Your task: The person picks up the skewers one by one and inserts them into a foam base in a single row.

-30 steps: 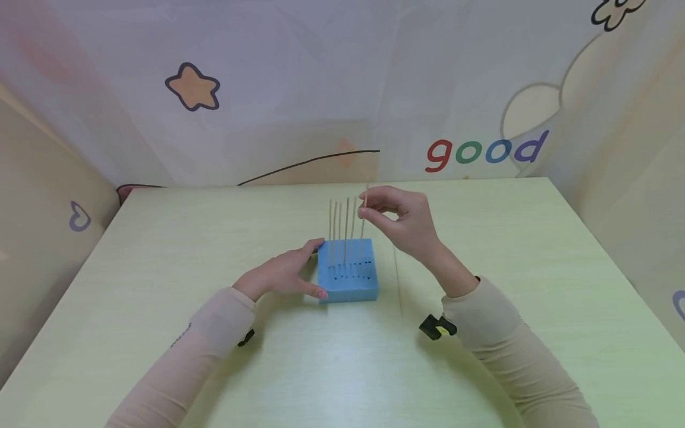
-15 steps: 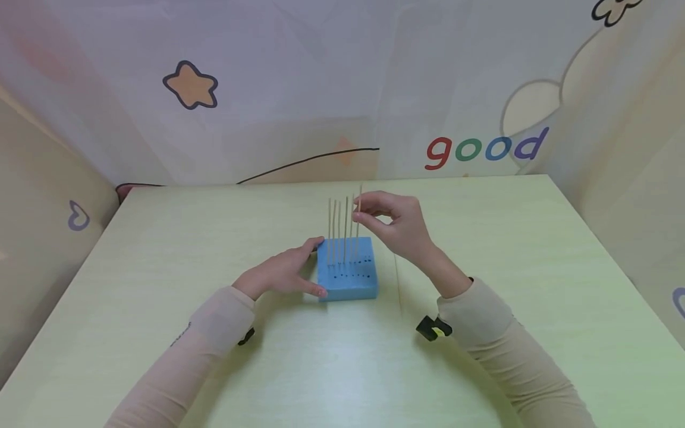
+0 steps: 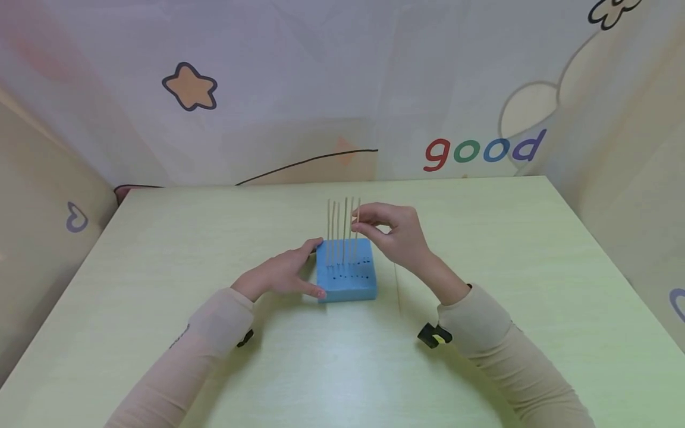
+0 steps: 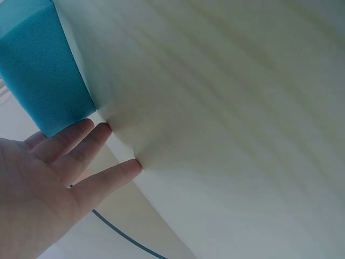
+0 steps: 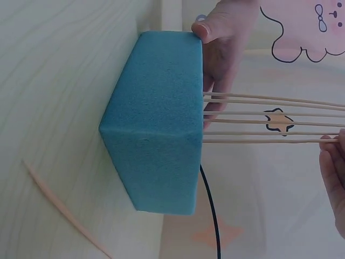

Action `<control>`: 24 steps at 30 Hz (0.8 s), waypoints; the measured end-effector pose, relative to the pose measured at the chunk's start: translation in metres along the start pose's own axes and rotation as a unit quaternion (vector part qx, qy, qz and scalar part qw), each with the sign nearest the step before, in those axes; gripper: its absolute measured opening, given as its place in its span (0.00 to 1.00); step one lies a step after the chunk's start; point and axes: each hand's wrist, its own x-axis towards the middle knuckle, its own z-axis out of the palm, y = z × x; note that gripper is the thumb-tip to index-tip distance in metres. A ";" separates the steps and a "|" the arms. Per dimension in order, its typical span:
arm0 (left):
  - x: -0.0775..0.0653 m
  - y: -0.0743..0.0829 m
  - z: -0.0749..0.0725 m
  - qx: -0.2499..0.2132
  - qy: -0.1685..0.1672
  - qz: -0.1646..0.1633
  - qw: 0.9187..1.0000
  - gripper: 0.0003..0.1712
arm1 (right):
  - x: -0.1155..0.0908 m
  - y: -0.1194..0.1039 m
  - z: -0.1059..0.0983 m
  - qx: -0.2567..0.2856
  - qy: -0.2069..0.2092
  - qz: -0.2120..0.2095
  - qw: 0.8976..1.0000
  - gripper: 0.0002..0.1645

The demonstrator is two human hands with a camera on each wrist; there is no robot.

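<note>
A blue foam block (image 3: 350, 290) lies on the table with rows of small holes in its top. Several thin wooden sticks (image 3: 328, 229) stand upright in one row of it. My right hand (image 3: 393, 232) pinches the rightmost stick (image 5: 259, 142) between thumb and fingertips, well above the foam; its lower end meets the block's top. At the block's left side, my left hand (image 3: 283, 273) rests spread, thumb on the near corner and a finger at the far corner. The left wrist view shows straight fingers (image 4: 102, 181) beside the block's lower edge.
Right of the block a single loose stick (image 3: 398, 291) lies flat on the pale table (image 3: 342, 368). A printed curtain (image 3: 299, 77) hangs behind the table and along both sides.
My right hand has moved left and then down with its stick, whose top is now about level with the others. The left hand and the block stay in place.
</note>
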 end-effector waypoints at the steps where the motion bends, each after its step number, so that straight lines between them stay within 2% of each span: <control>1: 0.000 0.000 0.000 0.000 0.000 -0.001 1.000 0.65 | 0.000 0.000 0.000 0.000 0.000 0.002 1.000 0.09; 11: 0.000 -0.001 0.001 -0.005 0.001 0.003 1.000 0.66 | -0.001 0.000 -0.001 -0.019 -0.008 0.002 1.000 0.10; 18: 0.001 -0.002 0.002 -0.006 0.002 0.004 1.000 0.66 | -0.011 0.010 -0.010 -0.043 -0.057 0.068 0.995 0.15; 24: 0.001 -0.002 0.003 -0.005 0.002 0.004 1.000 0.66 | -0.017 0.023 -0.024 -0.075 -0.084 0.139 0.984 0.19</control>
